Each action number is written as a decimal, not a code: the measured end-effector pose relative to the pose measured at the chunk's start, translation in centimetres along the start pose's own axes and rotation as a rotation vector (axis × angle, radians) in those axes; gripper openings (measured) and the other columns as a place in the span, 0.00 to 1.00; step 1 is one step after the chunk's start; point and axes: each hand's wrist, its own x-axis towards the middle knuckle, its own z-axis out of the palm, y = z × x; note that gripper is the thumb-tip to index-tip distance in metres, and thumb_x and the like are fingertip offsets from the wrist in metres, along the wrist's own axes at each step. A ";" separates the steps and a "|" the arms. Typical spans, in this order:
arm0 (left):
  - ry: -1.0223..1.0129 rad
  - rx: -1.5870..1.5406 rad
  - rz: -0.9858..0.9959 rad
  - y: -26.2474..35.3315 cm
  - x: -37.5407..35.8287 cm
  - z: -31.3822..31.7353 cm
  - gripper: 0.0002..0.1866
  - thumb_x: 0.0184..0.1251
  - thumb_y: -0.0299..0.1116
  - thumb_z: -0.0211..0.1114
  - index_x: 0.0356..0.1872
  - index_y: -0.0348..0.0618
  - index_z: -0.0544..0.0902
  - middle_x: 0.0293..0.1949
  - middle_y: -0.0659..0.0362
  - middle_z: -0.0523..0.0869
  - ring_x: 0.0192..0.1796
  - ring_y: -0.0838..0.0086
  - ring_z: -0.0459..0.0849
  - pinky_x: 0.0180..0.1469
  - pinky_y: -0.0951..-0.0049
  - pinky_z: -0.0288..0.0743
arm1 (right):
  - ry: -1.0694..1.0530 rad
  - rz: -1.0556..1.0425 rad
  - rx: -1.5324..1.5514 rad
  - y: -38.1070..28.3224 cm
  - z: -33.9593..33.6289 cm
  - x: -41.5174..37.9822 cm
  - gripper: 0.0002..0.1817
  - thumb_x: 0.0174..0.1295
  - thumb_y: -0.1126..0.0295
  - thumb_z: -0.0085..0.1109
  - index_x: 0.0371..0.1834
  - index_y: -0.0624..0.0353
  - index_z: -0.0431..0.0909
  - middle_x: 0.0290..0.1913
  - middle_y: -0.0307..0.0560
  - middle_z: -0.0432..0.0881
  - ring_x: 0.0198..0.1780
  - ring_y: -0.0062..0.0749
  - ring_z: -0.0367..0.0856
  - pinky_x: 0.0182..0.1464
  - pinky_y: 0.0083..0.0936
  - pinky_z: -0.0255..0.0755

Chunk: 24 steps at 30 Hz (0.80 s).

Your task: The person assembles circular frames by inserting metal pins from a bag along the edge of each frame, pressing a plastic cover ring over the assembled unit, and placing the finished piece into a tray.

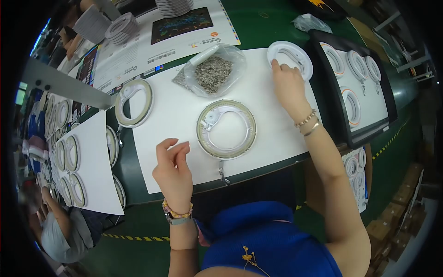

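Sheet (279,131) on table (258,27) | middle ring (211,118) on sheet, towards the front | bag (212,72) behind middle ring | left ring (123,100) at sheet's left edge | far ring (305,67) right of bag | tray (392,99) right of sheet, stored rings (352,64) inside it

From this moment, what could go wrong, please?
The bag of small metal parts looks open and is not far from the right hand, so a careless sweep might spill it.

The connector just below the middle ring lies at the near edge of the table; it might catch on clothing, perhaps pulling the ring if they are joined.
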 end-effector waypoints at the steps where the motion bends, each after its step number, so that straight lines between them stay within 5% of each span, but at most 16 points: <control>1: 0.007 -0.078 0.007 0.3 0.4 -0.2 0.09 0.66 0.20 0.57 0.46 0.37 0.74 0.32 0.55 0.88 0.32 0.74 0.87 0.32 0.78 0.77 | 0.027 -0.009 -0.020 -0.5 -1.0 -0.2 0.25 0.53 0.79 0.57 0.58 0.65 0.72 0.35 0.52 0.80 0.38 0.42 0.81 0.51 0.41 0.71; 2: 0.015 -0.155 0.009 0.6 0.8 -0.3 0.09 0.66 0.20 0.57 0.46 0.36 0.75 0.33 0.54 0.88 0.33 0.74 0.87 0.34 0.79 0.77 | 0.049 -0.021 -0.039 -1.2 -2.2 -0.6 0.26 0.52 0.80 0.57 0.59 0.66 0.71 0.33 0.50 0.80 0.36 0.41 0.81 0.49 0.40 0.73; 6: -0.131 -0.653 -0.151 1.9 1.5 1.3 0.20 0.70 0.26 0.54 0.62 0.36 0.65 0.38 0.51 0.86 0.36 0.71 0.87 0.39 0.77 0.79 | 0.244 -0.099 0.935 -5.4 -8.0 -4.3 0.34 0.53 0.85 0.56 0.67 0.65 0.63 0.38 0.54 0.80 0.44 0.37 0.83 0.44 0.29 0.76; 9: -0.259 -1.081 -0.364 4.3 1.9 2.0 0.27 0.71 0.28 0.53 0.68 0.38 0.56 0.39 0.50 0.86 0.36 0.72 0.87 0.38 0.77 0.80 | -0.044 0.145 1.906 -8.5 -10.9 -7.0 0.39 0.56 0.84 0.56 0.73 0.59 0.54 0.41 0.54 0.81 0.47 0.33 0.82 0.45 0.27 0.75; 10: -0.309 -1.207 -0.444 4.7 2.0 2.0 0.29 0.72 0.29 0.52 0.70 0.38 0.53 0.40 0.50 0.85 0.35 0.72 0.87 0.37 0.77 0.80 | -0.024 0.146 1.890 -8.6 -10.5 -7.1 0.38 0.57 0.83 0.56 0.72 0.59 0.54 0.42 0.54 0.81 0.48 0.33 0.82 0.45 0.26 0.75; 13: -0.378 -0.915 -0.359 3.3 3.0 1.4 0.27 0.70 0.30 0.56 0.67 0.38 0.59 0.35 0.52 0.86 0.32 0.73 0.87 0.31 0.77 0.79 | -0.040 0.201 1.698 -8.4 -8.6 -7.0 0.35 0.59 0.78 0.56 0.70 0.58 0.56 0.45 0.55 0.80 0.49 0.33 0.82 0.45 0.25 0.75; 18: -0.320 -0.093 -0.155 2.3 3.3 2.2 0.25 0.61 0.39 0.64 0.57 0.38 0.72 0.24 0.53 0.86 0.24 0.67 0.86 0.26 0.70 0.78 | -0.320 0.360 1.187 -7.7 -7.0 -6.0 0.25 0.57 0.73 0.58 0.60 0.59 0.66 0.45 0.58 0.78 0.45 0.42 0.82 0.44 0.27 0.75; 20: -0.268 0.135 -0.088 1.4 3.3 2.9 0.25 0.57 0.45 0.66 0.52 0.40 0.77 0.22 0.50 0.85 0.23 0.59 0.85 0.27 0.64 0.78 | -0.159 0.228 0.983 -7.6 -4.7 -6.7 0.24 0.55 0.73 0.59 0.57 0.58 0.69 0.43 0.58 0.77 0.42 0.45 0.81 0.43 0.31 0.75; 24: -0.304 0.336 -0.017 0.5 3.2 3.3 0.24 0.57 0.45 0.65 0.51 0.41 0.77 0.20 0.51 0.84 0.23 0.57 0.85 0.26 0.64 0.77 | -0.007 0.135 0.776 -7.9 -3.6 -7.4 0.23 0.52 0.73 0.60 0.54 0.59 0.72 0.42 0.55 0.74 0.37 0.48 0.79 0.41 0.37 0.75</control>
